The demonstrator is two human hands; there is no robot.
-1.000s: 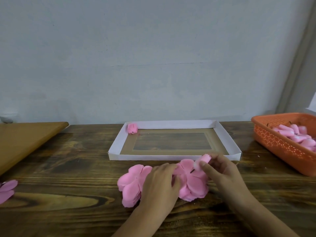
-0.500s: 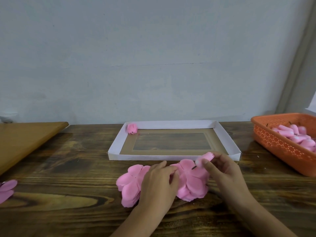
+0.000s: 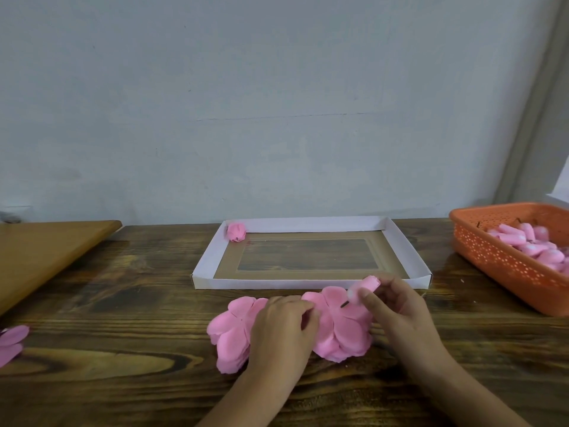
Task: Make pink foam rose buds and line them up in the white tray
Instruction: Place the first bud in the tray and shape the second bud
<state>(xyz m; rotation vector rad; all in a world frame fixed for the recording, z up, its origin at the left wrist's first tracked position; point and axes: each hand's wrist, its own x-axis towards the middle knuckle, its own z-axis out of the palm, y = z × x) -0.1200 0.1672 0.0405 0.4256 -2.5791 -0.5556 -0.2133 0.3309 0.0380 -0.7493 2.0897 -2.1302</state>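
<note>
Right now the left hand [image 3: 281, 331] is lying curled on top of the pink foam petals [image 3: 338, 328], holding them down. Just beside it, the right hand [image 3: 397, 312] is pinching a small foam core [image 3: 365, 288] with a dark pin sticking out toward the petals. I think the pin should be going slowly into the middle of the petals, with the left hand keeping them flat. The left fingertips are hiding in the petals. Past both hands, the white tray [image 3: 204, 260] is holding one finished bud [image 3: 236, 232]. Far to the right, the orange basket [image 3: 505, 266] is getting cut off.
</note>
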